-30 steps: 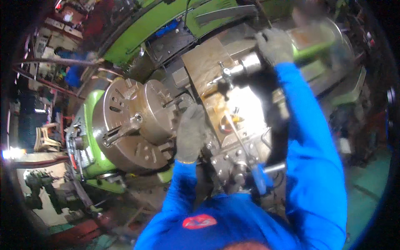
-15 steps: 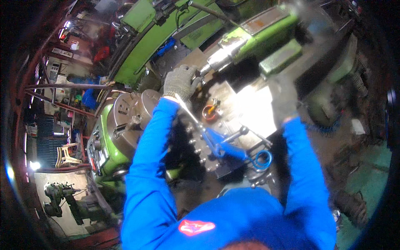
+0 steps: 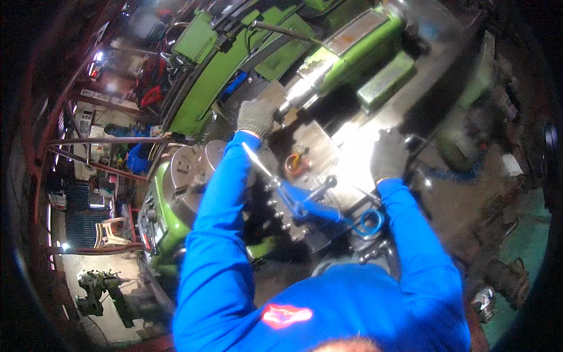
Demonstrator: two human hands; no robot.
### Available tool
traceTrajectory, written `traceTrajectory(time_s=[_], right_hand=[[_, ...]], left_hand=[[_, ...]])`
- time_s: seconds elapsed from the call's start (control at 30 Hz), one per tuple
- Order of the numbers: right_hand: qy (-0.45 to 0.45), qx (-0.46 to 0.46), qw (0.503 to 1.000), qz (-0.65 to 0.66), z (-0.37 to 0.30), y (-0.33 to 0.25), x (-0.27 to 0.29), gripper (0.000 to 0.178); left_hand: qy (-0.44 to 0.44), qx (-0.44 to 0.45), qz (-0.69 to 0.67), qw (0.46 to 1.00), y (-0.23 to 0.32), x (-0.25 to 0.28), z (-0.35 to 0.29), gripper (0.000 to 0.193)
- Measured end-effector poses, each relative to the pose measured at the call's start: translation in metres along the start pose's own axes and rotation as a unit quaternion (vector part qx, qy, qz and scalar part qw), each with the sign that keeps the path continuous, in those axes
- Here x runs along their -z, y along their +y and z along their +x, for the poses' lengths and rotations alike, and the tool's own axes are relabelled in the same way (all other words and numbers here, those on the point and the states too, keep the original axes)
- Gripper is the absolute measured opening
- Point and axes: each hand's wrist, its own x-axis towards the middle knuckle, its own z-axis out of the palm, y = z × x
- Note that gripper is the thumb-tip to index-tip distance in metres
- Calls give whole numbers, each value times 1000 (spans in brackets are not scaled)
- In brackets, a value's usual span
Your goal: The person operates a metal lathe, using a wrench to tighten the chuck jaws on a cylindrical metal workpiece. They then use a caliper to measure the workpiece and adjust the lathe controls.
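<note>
My left hand (image 3: 256,116), in a grey knit glove, is closed at the tip of the tailstock's bright metal spindle (image 3: 305,88). What its fingers hold is hidden. Over the lathe's carriage, my gloved right hand (image 3: 390,154) looks curled beside a glaring bright patch; a short metal lever (image 3: 415,141) shows next to it, and its grip is hidden. Between my arms a blue air gun (image 3: 308,202) with a coiled blue hose (image 3: 368,223) lies on the tool post area. Near it is a small reddish round container (image 3: 297,164) with something yellow in it.
The lathe's round chuck (image 3: 186,167) stands left of my left forearm. The green tailstock (image 3: 358,50) reaches across the far side, with a long bar handle (image 3: 284,29) above. A metal rail (image 3: 108,141), a pale chair (image 3: 109,232) and another machine (image 3: 105,293) are at left.
My right hand has come a little nearer and to the left, and is less blurred. My left hand stays by the spindle tip. The whole view has shifted slightly.
</note>
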Motion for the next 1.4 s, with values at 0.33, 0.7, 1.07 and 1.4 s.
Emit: traceTrajectory(time_s=[0.33,0.7,1.07,1.4], right_hand=[[-47,-24,997,-54,7,-1,-6,46],[-36,-7,997,-67,10,-1,-17,42],[-42,-22,998,-37,7,-11,2,45],[10,15,998,-62,-9,-5,-30,48]], left_hand=[[123,-33,-36,991,-7,-19,-5,26],[3,-13,-39,999,-15,-12,0,32],[0,5,-104,995,-14,-11,-3,28],[-35,1,-86,996,-17,-17,3,33]])
